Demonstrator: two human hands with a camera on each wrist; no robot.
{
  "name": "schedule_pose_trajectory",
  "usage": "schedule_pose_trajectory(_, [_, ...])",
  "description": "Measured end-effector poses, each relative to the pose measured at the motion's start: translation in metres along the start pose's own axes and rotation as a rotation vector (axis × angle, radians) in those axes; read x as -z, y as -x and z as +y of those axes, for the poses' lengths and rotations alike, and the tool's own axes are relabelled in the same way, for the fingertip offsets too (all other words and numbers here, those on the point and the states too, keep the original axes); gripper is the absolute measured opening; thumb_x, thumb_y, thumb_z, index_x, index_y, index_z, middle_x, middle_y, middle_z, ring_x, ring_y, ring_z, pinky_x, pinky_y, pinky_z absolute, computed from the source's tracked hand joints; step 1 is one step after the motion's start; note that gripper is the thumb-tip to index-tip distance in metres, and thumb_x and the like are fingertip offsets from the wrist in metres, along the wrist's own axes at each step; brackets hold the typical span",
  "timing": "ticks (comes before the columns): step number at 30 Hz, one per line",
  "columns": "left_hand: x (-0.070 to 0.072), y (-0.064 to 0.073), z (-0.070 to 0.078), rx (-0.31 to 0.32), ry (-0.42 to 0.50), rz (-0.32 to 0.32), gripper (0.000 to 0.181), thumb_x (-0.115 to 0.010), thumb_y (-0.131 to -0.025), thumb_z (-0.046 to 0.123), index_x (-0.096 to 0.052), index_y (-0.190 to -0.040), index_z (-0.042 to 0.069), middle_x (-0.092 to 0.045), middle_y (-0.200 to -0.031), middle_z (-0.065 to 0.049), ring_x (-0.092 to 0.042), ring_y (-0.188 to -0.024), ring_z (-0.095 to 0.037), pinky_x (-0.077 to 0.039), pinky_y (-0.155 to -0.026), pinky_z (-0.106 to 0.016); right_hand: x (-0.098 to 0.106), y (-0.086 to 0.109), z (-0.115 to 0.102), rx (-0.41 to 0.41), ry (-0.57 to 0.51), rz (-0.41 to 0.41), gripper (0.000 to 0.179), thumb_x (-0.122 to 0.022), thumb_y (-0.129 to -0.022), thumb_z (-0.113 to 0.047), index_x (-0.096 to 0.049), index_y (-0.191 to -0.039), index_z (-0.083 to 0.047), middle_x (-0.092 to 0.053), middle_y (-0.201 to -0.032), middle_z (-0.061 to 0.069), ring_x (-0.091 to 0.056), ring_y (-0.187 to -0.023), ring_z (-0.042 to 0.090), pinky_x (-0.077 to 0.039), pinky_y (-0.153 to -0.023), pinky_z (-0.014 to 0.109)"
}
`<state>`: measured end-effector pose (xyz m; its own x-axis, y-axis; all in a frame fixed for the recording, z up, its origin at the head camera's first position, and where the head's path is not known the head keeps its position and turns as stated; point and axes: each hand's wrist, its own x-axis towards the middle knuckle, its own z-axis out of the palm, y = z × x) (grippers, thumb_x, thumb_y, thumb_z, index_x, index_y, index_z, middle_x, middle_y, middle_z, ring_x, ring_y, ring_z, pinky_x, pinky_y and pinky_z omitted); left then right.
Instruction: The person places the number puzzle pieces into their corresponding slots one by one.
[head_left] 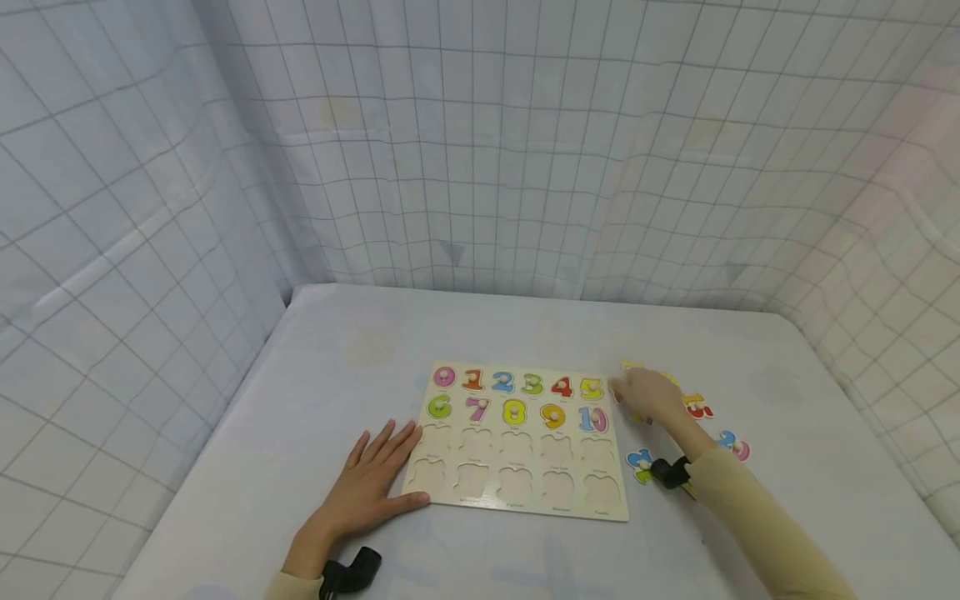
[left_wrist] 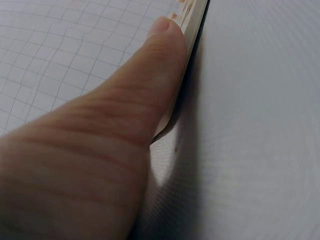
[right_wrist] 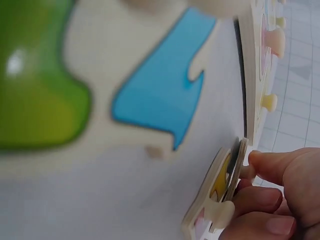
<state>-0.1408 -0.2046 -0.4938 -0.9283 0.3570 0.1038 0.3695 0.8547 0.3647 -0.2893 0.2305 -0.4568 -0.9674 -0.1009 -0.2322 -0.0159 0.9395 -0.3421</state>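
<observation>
A wooden number-puzzle board (head_left: pixel 536 467) lies on the table, numbers 0 to 10 filling its two upper rows. The two lower rows are bare recesses. My left hand (head_left: pixel 372 483) rests with fingers spread against the board's left edge, the thumb (left_wrist: pixel 162 55) at the lower left corner. Just past the board's upper right corner, my right hand (head_left: pixel 651 396) pinches the knob of a thin wooden puzzle piece (right_wrist: pixel 241 162), which stands tilted on edge. Its printed face is hidden. Another knobbed piece (right_wrist: pixel 205 200) is close beneath the fingers.
Loose number pieces lie right of the board: a red and orange one (head_left: pixel 699 407), a blue and pink one (head_left: pixel 738 448), and a blue and green one (head_left: pixel 640 463) partly under the right wrist camera. White grid-patterned cloth (head_left: pixel 487 150) walls the table's back and sides.
</observation>
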Motion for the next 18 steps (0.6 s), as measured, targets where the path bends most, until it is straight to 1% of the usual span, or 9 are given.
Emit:
schedule_pose_trajectory(4, [-0.001, 0.000, 0.000, -0.006, -0.004, 0.006, 0.094, -0.055, -0.079, 0.071, -0.031, -0.150, 0.014, -0.025, -0.154, -0.001, -0.012, -0.143, -0.027, 0.000, -0.112, -0.049, 0.000, 0.002, 0.005, -0.020, -0.032, 0.017, 0.041, -0.042, -0.099, -0.041, -0.057, -0.077, -0.009, -0.052, -0.054, 0.003, -0.051, -0.044, 0.019, -0.036, -0.042, 0.028])
schedule_pose_trajectory(6, [-0.001, 0.000, 0.000, -0.013, -0.003, 0.016, 0.094, -0.056, -0.079, 0.070, -0.032, -0.150, 0.014, -0.027, -0.154, -0.001, -0.013, -0.142, -0.028, -0.001, -0.112, -0.049, 0.001, 0.004, 0.006, -0.019, -0.049, 0.029, 0.042, -0.041, -0.099, -0.042, -0.057, -0.080, -0.009, -0.053, -0.057, 0.004, -0.053, -0.046, 0.019, -0.037, -0.043, 0.029])
schedule_pose_trajectory(8, [-0.001, 0.001, 0.000, -0.017, -0.002, 0.025, 0.093, -0.057, -0.079, 0.069, -0.032, -0.149, 0.013, -0.027, -0.154, -0.002, -0.014, -0.142, -0.029, -0.002, -0.112, -0.050, 0.004, 0.007, 0.003, -0.006, -0.061, 0.046, 0.042, -0.041, -0.099, -0.043, -0.056, -0.081, -0.009, -0.054, -0.061, 0.005, -0.054, -0.046, 0.020, -0.039, -0.044, 0.029])
schedule_pose_trajectory(10, [-0.001, 0.000, 0.000, -0.018, 0.001, 0.028, 0.093, -0.057, -0.079, 0.069, -0.032, -0.149, 0.013, -0.028, -0.154, -0.003, -0.014, -0.142, -0.029, -0.002, -0.112, -0.050, 0.008, 0.010, -0.002, 0.024, -0.077, 0.062, 0.041, -0.042, -0.099, -0.043, -0.056, -0.082, -0.008, -0.054, -0.065, 0.005, -0.055, -0.045, 0.021, -0.040, -0.043, 0.030])
schedule_pose_trajectory(12, [-0.001, 0.000, 0.001, -0.012, 0.004, 0.024, 0.093, -0.056, -0.079, 0.069, -0.032, -0.149, 0.013, -0.027, -0.154, -0.003, -0.013, -0.142, -0.029, -0.001, -0.112, -0.050, 0.012, 0.013, -0.010, 0.072, -0.081, 0.087, 0.040, -0.044, -0.098, -0.042, -0.055, -0.081, -0.008, -0.054, -0.067, 0.004, -0.052, -0.045, 0.020, -0.039, -0.043, 0.030])
schedule_pose_trajectory(14, [0.000, 0.000, 0.001, -0.007, 0.012, 0.020, 0.093, -0.056, -0.080, 0.069, -0.031, -0.150, 0.013, -0.027, -0.154, -0.003, -0.013, -0.142, -0.029, -0.001, -0.112, -0.050, 0.012, 0.015, -0.020, 0.142, -0.073, 0.114, 0.038, -0.047, -0.098, -0.040, -0.055, -0.078, -0.009, -0.053, -0.066, 0.003, -0.047, -0.046, 0.018, -0.036, -0.042, 0.028])
schedule_pose_trajectory(18, [0.002, 0.000, 0.002, -0.004, 0.013, 0.014, 0.093, -0.057, -0.080, 0.069, -0.031, -0.150, 0.013, -0.027, -0.154, -0.003, -0.012, -0.142, -0.029, -0.001, -0.112, -0.050, 0.004, 0.017, -0.043, 0.318, -0.013, 0.148, 0.035, -0.052, -0.097, -0.037, -0.050, -0.072, -0.012, -0.046, -0.058, -0.002, -0.035, -0.047, 0.012, -0.026, -0.042, 0.025])
